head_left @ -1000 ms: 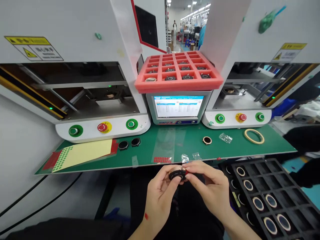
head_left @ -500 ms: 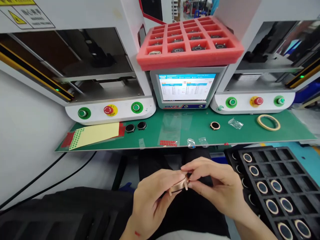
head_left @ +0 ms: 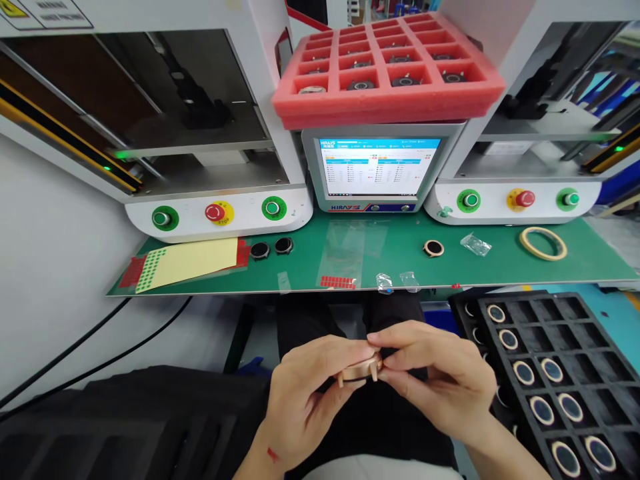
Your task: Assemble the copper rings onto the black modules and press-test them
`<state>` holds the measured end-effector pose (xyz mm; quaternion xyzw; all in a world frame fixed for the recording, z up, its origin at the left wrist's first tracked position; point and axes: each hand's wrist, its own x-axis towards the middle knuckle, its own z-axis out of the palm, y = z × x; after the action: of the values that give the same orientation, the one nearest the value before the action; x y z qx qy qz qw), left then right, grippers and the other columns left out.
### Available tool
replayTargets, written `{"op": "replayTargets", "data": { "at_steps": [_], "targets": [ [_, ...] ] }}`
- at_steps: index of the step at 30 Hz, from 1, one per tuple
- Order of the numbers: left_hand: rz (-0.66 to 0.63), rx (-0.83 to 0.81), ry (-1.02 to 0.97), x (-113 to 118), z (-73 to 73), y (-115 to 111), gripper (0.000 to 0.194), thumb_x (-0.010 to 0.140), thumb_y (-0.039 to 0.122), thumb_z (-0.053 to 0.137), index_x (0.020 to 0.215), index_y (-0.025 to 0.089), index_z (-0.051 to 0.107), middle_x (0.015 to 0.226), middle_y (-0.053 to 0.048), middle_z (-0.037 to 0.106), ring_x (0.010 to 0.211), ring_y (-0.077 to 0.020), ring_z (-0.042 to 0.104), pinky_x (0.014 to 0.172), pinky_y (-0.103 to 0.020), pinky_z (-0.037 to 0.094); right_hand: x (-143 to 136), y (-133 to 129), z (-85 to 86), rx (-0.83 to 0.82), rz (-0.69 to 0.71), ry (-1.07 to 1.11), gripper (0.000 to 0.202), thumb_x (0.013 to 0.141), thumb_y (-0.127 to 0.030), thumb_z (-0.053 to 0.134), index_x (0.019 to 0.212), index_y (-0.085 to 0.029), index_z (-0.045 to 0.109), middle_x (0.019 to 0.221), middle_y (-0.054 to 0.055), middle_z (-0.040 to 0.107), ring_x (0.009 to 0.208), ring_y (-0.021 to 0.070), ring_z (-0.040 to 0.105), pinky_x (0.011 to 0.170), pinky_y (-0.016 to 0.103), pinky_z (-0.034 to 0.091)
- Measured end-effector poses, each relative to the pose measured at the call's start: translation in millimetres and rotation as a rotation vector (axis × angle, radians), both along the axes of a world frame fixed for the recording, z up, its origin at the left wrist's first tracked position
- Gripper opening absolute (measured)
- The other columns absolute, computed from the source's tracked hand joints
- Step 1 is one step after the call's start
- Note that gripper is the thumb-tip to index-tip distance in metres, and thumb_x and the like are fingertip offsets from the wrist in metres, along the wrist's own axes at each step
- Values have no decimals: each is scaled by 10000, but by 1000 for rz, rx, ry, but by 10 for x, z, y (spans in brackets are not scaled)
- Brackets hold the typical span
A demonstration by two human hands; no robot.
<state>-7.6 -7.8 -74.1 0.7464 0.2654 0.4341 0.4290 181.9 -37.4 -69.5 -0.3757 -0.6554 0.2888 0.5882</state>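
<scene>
Held over my lap is a rose-gold watch case, turned edge-on with its lugs pointing toward me. My left hand grips it between thumb and fingers from the left. At its right edge, the thumb and fingertips of my right hand pinch the side of the case. Whether anything small sits between the right fingertips is hidden. On the green bench top lie a gold-rimmed watch case and two dark watch cases, one beside the other.
A black tray with several gold-rimmed watch cases stands at the right. A pink foam tray rests on the monitor between two white press machines. A tape roll, plastic scraps and a yellow sticker sheet lie on the bench.
The view has shifted slightly. Both hands still hold the watch case in nearly the same place, and my right hand has turned a little at its edge.
</scene>
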Motion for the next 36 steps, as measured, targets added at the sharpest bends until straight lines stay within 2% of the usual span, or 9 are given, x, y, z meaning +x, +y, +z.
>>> {"op": "replayTargets", "data": {
  "at_steps": [5, 9, 15, 20, 23, 27, 29, 33, 36],
  "targets": [
    [8, 7, 11, 10, 5, 10, 461, 862, 41, 626, 1230, 318, 636, 994, -2, 763, 848, -141, 717, 740, -191, 563, 3, -12, -12, -6, -9, -22, 317, 797, -51, 730, 1062, -222, 699, 997, 51, 778, 887, 183, 754, 759, 287, 639],
    [20, -2, 21, 0, -15, -3, 482, 849, 27, 636, 1233, 319, 634, 1023, -8, 763, 873, -154, 721, 723, -196, 568, -5, -25, -14, 80, -65, -80, 254, 821, -59, 705, 1019, -219, 714, 962, 64, 784, 836, 194, 763, 713, 294, 647],
    [92, 44, 51, 4, -16, -15, 364, 856, 101, 661, 1168, 287, 680, 999, -22, 774, 816, -164, 736, 702, -210, 580, 8, -27, 24, 18, -63, -98, 151, 850, -90, 680, 936, -211, 709, 950, 72, 781, 793, 189, 756, 671, 297, 639],
    [136, 53, 87, 67, -15, -41, 387, 884, 86, 616, 1213, 287, 642, 1064, -21, 761, 902, -157, 733, 784, -208, 575, -24, -41, 60, 95, -206, -264, 181, 846, -63, 642, 926, -220, 681, 971, 87, 776, 828, 207, 751, 706, 325, 634],
    [208, 4, 117, 131, -24, -78, 333, 902, 100, 594, 1187, 262, 656, 1055, -29, 763, 872, -151, 737, 767, -198, 576, -53, -10, 34, 159, -290, -375, 194, 843, -38, 612, 925, -207, 660, 1019, 119, 767, 864, 217, 747, 738, 333, 631],
    [322, -66, 108, 214, -68, -107, 277, 917, 128, 589, 1148, 257, 672, 1076, -12, 756, 947, -145, 725, 847, -194, 559, -71, 31, -22, 175, -314, -441, 185, 841, -21, 600, 922, -183, 638, 1044, 155, 756, 915, 218, 734, 782, 326, 617],
    [435, -112, 85, 244, -102, -78, 223, 928, 160, 583, 1113, 238, 679, 1076, -16, 754, 950, -148, 723, 868, -209, 559, -78, 6, -45, 177, -315, -446, 198, 835, -13, 600, 925, -186, 634, 1075, 157, 747, 946, 224, 726, 800, 334, 611],
    [729, -207, -92, 283, -169, 53, 165, 939, 256, 579, 1048, 171, 670, 1003, -34, 756, 843, -153, 736, 819, -244, 590, -168, -123, -97, 8, -239, -252, 213, 834, -19, 602, 923, -210, 639, 1142, 125, 724, 973, 222, 712, 809, 344, 604],
    [688, -218, -91, 309, -191, 118, 180, 942, 265, 571, 1063, 169, 662, 1015, -43, 750, 889, -168, 733, 842, -267, 591, -325, -191, -127, -279, -25, 31, 138, 840, -82, 641, 877, -215, 647, 841, 43, 750, 721, 156, 714, 653, 258, 602]
  ]
}}
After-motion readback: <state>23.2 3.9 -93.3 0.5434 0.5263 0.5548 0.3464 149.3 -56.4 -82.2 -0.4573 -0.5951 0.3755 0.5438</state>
